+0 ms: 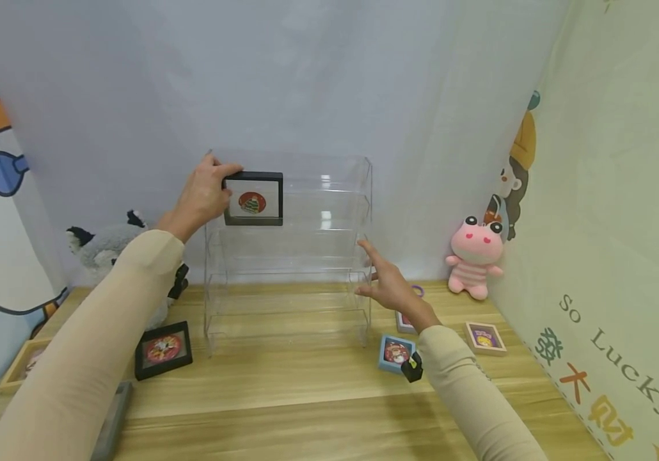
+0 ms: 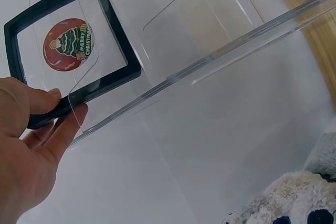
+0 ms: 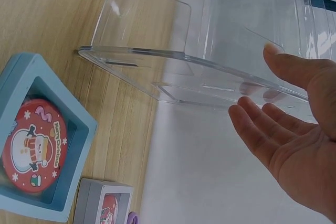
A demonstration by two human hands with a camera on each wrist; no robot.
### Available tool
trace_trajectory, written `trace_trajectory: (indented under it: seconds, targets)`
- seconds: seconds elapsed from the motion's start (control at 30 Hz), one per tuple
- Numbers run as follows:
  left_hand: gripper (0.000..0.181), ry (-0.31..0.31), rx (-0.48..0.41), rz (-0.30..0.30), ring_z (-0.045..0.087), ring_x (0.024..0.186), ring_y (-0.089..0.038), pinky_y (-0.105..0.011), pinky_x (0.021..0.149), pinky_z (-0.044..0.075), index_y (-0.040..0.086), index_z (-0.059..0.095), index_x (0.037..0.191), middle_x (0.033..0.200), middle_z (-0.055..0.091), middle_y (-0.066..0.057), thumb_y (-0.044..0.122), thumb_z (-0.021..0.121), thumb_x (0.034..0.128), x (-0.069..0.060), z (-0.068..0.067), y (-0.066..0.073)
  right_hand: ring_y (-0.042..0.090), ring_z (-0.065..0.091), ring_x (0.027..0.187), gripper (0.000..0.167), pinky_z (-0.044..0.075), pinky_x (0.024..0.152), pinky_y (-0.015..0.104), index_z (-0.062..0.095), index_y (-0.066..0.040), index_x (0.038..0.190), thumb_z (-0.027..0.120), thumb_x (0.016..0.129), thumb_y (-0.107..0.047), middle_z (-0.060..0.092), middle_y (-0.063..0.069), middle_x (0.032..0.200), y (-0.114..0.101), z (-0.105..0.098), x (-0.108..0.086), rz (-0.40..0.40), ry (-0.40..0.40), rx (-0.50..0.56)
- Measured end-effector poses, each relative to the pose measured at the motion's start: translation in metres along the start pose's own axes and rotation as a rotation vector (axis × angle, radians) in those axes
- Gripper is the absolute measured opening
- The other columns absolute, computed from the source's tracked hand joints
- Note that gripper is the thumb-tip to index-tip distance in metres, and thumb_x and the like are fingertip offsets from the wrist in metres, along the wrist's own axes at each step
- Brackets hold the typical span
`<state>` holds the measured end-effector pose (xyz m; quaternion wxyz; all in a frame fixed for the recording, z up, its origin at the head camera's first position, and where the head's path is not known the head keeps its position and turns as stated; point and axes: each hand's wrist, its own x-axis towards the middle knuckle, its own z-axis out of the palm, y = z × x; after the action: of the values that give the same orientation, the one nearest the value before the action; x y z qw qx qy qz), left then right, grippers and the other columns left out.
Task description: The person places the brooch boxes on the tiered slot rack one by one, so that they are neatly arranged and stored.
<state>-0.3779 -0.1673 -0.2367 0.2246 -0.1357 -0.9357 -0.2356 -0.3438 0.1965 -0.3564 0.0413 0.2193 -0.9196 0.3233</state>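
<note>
The left hand (image 1: 201, 191) pinches the left side of a black square frame (image 1: 253, 221) at the upper left of a clear tiered rack (image 1: 289, 304). Inside the frame is a round red badge with a Christmas tree. In the left wrist view, thumb and fingers of the left hand (image 2: 31, 129) grip the dark frame's edge (image 2: 113, 80). The right hand (image 1: 389, 285) is beside the rack's right side, thumb and fingers spread. The right wrist view shows the right hand (image 3: 299, 135) around the rack's side edge (image 3: 210, 66), holding no frame; contact is unclear.
A black frame (image 1: 185, 365) lies left of the rack, near a grey plush (image 1: 111, 243) and a wooden frame (image 1: 13, 374). To the right are a blue frame (image 1: 385, 366), a light purple frame (image 1: 403, 325), a beige frame (image 1: 493, 349) and a pink plush (image 1: 473, 256).
</note>
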Motion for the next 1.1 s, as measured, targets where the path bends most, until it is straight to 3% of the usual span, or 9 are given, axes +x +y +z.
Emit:
trace_trajectory:
  seconds: [0.23, 0.6, 1.1]
  targets:
    - [0.053, -0.032, 0.036, -0.013, 0.047, 0.085, -0.036, -0.043, 0.065, 0.042, 0.006, 0.05, 0.147, 0.12, 0.047, -0.028, -0.009, 0.049, 0.0953, 0.001, -0.004, 0.002, 0.044, 0.065, 0.112, 0.101, 0.058, 0.088, 0.052, 0.014, -0.026, 0.161, 0.078, 0.086, -0.007, 0.047, 0.029, 0.145, 0.001, 0.002, 0.001, 0.027, -0.014, 0.009]
    - [0.056, -0.136, 0.105, -0.073, 0.049, 0.093, -0.038, -0.043, 0.067, 0.044, 0.006, 0.045, 0.15, 0.133, 0.046, -0.031, -0.008, 0.045, 0.0955, 0.007, -0.013, 0.008, 0.044, 0.066, 0.11, 0.1, 0.058, 0.087, 0.052, 0.014, -0.023, 0.161, 0.078, 0.086, -0.007, 0.05, 0.028, 0.142, 0.003, 0.005, 0.001, 0.006, -0.008, 0.006]
    - [0.054, -0.141, 0.115, -0.049, 0.053, 0.092, -0.04, -0.047, 0.072, 0.048, 0.006, 0.045, 0.15, 0.127, 0.046, -0.028, 0.002, 0.055, 0.0972, 0.009, -0.02, 0.008, 0.046, 0.065, 0.11, 0.099, 0.058, 0.088, 0.052, 0.014, -0.02, 0.161, 0.078, 0.086, -0.007, 0.05, 0.03, 0.14, 0.003, 0.001, 0.001, 0.004, -0.007, -0.006]
